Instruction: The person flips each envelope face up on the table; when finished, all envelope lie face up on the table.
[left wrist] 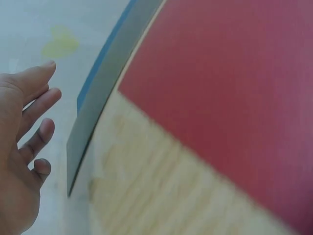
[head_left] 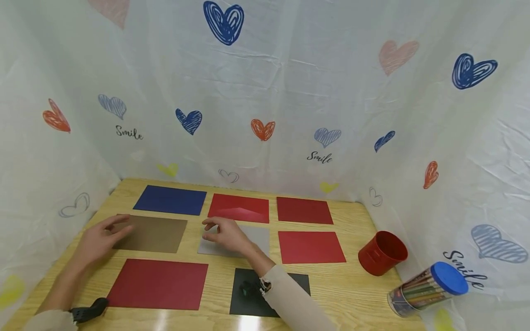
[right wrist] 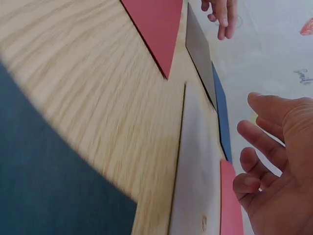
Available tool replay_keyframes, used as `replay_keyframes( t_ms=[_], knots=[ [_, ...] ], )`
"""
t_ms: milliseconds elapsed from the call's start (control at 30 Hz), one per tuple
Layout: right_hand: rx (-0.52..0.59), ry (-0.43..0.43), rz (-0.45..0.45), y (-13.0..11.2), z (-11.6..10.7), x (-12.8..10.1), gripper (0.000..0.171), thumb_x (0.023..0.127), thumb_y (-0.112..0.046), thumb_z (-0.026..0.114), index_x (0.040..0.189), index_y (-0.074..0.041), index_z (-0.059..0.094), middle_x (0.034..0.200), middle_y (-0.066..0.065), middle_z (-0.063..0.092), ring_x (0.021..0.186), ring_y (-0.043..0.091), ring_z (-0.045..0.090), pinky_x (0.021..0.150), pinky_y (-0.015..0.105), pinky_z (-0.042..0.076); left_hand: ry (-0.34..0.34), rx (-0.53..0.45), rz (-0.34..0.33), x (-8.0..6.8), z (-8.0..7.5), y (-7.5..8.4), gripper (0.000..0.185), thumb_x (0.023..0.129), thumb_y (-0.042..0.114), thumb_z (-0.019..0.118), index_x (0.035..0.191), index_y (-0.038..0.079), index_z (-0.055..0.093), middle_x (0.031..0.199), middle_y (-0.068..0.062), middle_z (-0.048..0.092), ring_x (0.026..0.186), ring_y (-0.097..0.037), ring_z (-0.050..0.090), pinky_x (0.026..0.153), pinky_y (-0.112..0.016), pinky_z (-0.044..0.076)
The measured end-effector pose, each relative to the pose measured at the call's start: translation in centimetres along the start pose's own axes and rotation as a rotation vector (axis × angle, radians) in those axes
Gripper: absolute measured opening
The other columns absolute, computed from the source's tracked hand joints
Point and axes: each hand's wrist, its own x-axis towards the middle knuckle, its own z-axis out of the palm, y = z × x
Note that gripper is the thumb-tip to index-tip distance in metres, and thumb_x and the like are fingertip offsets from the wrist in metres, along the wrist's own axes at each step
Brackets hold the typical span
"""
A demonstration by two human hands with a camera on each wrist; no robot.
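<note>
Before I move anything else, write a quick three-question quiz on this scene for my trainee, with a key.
1. In the head view, which sheet does the left grip overlap?
2. True or false: the right grip is pinching the sheet below it.
3. Where is the red cup relative to the pencil tub? A: inside it. B: beside it. C: on its lid.

Key
1. The brown sheet.
2. False; it holds nothing, and the grey sheet lies flat.
3. B.
</note>
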Motion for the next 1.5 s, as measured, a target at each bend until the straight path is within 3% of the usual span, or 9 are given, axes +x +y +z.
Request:
replay_keyframes(
  t_ms=[133,333,467,533,667,833,933,1200,1500],
  knots=[
    [-0.027,-0.014,0.018,-0.4,1.0,0.7,0.043,0.095,-0.028,0.072,0.135,-0.014,0.063,0.113,-0.007,0.071,0.072,0.002,0.053,0.063,0.018,0.045,-0.028,0.011,-0.031,-0.3,-0.5,-0.9,0.055,0.099,0.035,0.065,0.138,-0.003,0.057,0.138,-0.037,0.051,0.11,-0.055,0.055,0.075,-0.046,0.047],
    [-0.036,-0.063,0.04,-1.1,2.6,1.4,0.045,0.096,-0.03,0.07,0.138,-0.018,0.06,0.122,-0.006,0.069,0.092,0.0,0.059,0.077,0.016,0.048,-0.064,0.03,-0.062,-0.8,-1.3,-2.4,0.063,0.099,0.037,0.065,0.144,-0.003,0.049,0.14,-0.035,0.049,0.109,-0.055,0.057,0.077,-0.05,0.046],
    [-0.034,-0.081,0.052,-1.6,3.4,1.5,0.046,0.096,-0.03,0.071,0.139,-0.019,0.06,0.123,-0.007,0.069,0.1,0.003,0.062,0.082,0.017,0.049,-0.047,0.032,-0.056,-1.2,-1.7,-3.3,0.065,0.096,0.037,0.069,0.144,-0.001,0.05,0.132,0.011,0.06,0.098,-0.013,0.063,0.077,-0.038,0.044],
    [-0.03,-0.087,0.062,-1.9,3.6,1.5,0.047,0.095,-0.03,0.072,0.139,-0.019,0.059,0.124,-0.008,0.068,0.104,0.004,0.063,0.083,0.017,0.049,-0.032,0.019,-0.048,-1.5,-1.8,-3.6,0.064,0.095,0.036,0.071,0.143,-0.001,0.051,0.121,0.037,0.048,0.09,0.009,0.053,0.072,-0.028,0.041],
    [0.014,-0.105,0.091,-2.0,3.9,1.5,0.051,0.095,-0.03,0.072,0.142,-0.02,0.056,0.128,-0.008,0.067,0.106,0.003,0.064,0.077,0.016,0.05,-0.018,-0.01,-0.043,-1.7,-2.1,-3.9,0.065,0.094,0.035,0.071,0.142,-0.004,0.05,0.106,0.055,0.032,0.082,0.023,0.04,0.066,-0.017,0.038],
    [0.046,-0.109,0.113,-1.9,4.3,1.5,0.054,0.094,-0.029,0.073,0.143,-0.021,0.053,0.129,-0.009,0.067,0.101,0.0,0.065,0.071,0.015,0.05,-0.038,0.026,-0.055,-1.7,-2.5,-4.0,0.065,0.096,0.034,0.069,0.141,-0.009,0.049,0.099,0.029,0.058,0.076,0.014,0.043,0.063,-0.018,0.036],
    [0.054,-0.111,0.115,-1.9,4.4,1.5,0.055,0.094,-0.029,0.073,0.144,-0.02,0.053,0.129,-0.008,0.067,0.099,-0.001,0.066,0.07,0.015,0.051,-0.051,0.04,-0.048,-1.8,-2.5,-4.0,0.064,0.096,0.032,0.069,0.139,-0.01,0.05,0.092,0.013,0.061,0.072,0.006,0.045,0.061,-0.019,0.036],
    [0.024,-0.162,0.099,-2.6,4.4,1.7,0.057,0.094,-0.028,0.073,0.146,-0.02,0.05,0.134,-0.009,0.064,0.106,0.0,0.065,0.072,0.014,0.05,-0.072,0.039,-0.054,-1.7,-2.4,-4.1,0.064,0.096,0.032,0.069,0.139,-0.011,0.05,0.087,0.017,0.058,0.072,0.005,0.044,0.062,-0.018,0.035],
    [0.002,-0.185,0.093,-2.5,4.0,1.7,0.057,0.095,-0.027,0.072,0.146,-0.019,0.049,0.135,-0.009,0.063,0.109,0.001,0.064,0.073,0.014,0.049,-0.048,0.08,-0.072,-1.2,-2.5,-3.7,0.064,0.097,0.035,0.067,0.136,-0.013,0.051,0.085,-0.004,0.063,0.069,0.007,0.043,0.06,-0.019,0.035]
  ],
)
